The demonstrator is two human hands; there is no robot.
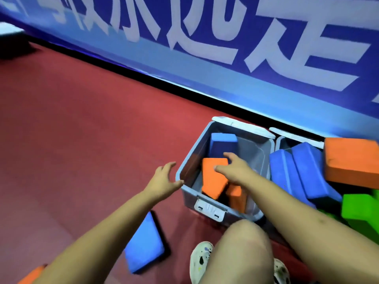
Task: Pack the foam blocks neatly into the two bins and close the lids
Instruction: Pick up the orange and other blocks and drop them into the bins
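A grey open bin stands on the red floor with its lid hanging behind it. Inside it are a blue foam block standing at the back, an orange block leaning in the middle and another orange block under my forearm. My right hand reaches into the bin and grips the leaning orange block, thumb on its face. My left hand hovers with spread fingers beside the bin's left rim, thumb near the corner. A second bin to the right is heaped with blue blocks, an orange block and a green block.
A blue block lies on the floor near my left forearm, and an orange block shows at the bottom left edge. A blue banner wall runs behind the bins. My knee and shoes are just in front of the bin.
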